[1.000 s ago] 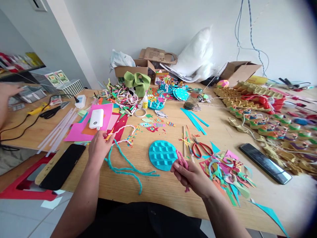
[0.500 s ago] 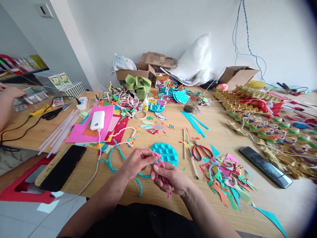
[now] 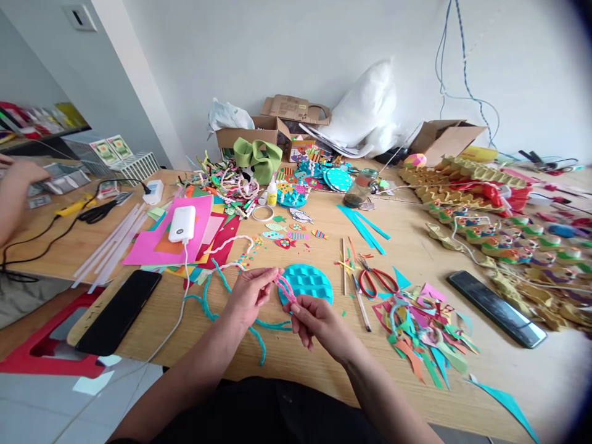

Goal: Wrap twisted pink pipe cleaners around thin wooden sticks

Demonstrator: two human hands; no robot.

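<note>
Pink yarn (image 3: 285, 287) runs between my two hands, stretched as a short doubled strand. My left hand (image 3: 252, 293) pinches its upper end between thumb and fingers. The lower end is pinched in my right hand (image 3: 314, 317), whose fingers curl under it. Just behind the hands lies a round turquoise disc (image 3: 311, 283) with rows of raised bumps, partly covered by them. Turquoise yarn (image 3: 210, 308) lies loosely curled on the table, left of and beneath my left hand.
Right of the disc lie red-handled scissors (image 3: 377, 282), a pen (image 3: 361, 305) and a heap of paper scraps (image 3: 425, 339). Paper fish (image 3: 296, 235) lie beyond it. A white power bank (image 3: 182, 224) and a black phone (image 3: 118, 311) are at left. A co-worker's arm (image 3: 13, 191) shows far left.
My hands have drawn apart a little, and the bunched pink yarn is now pulled out between them. The strand that hung below my right hand no longer shows.
</note>
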